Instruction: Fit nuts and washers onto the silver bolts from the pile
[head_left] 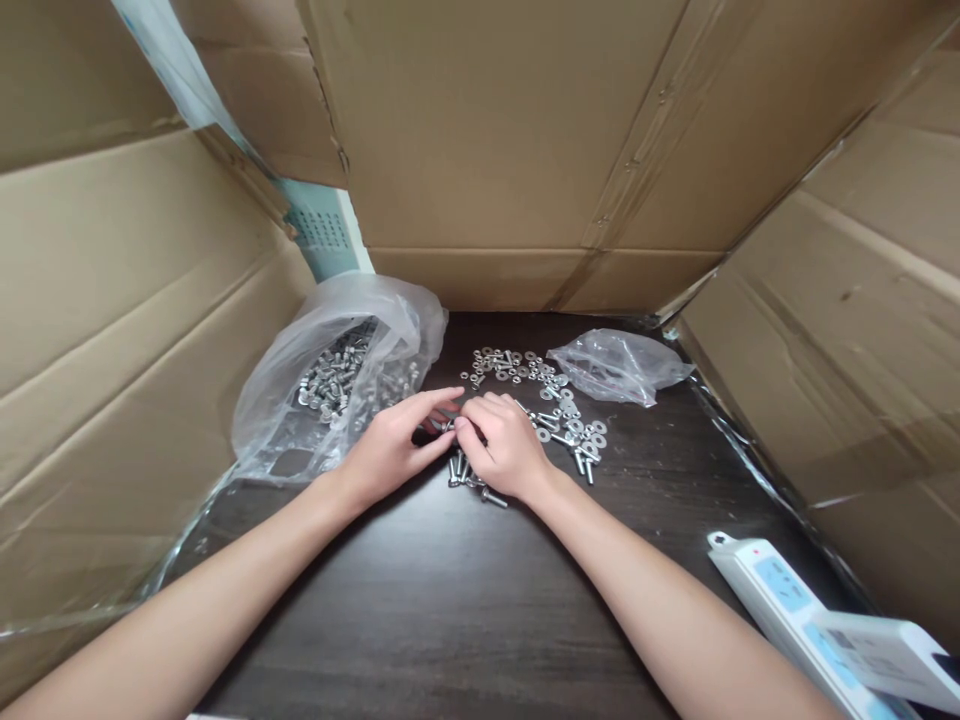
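My left hand [401, 440] curves inward, its thumb and fingers around a small metal bolt [448, 427] that is only partly visible. Against it, my right hand [501, 440] has its fingers curled and its thumb pressed in; whatever they grip is hidden. The fingertips of both hands meet. Just below them lie several loose bolts [456, 470], and one single bolt [493, 497] lies apart, nearer to me. Beyond and right of my right hand spreads a scatter of flat washers [598, 428], nuts [534, 367] and bolts [548, 422].
A clear plastic bag [259, 400] full of bolts stands open at the left. At the back right lies a smaller crumpled plastic bag [619, 365]. Cardboard walls [510, 130] enclose the dark tabletop [420, 610]. A white power strip [765, 580] with a plugged-in adapter [885, 650] occupies the right front.
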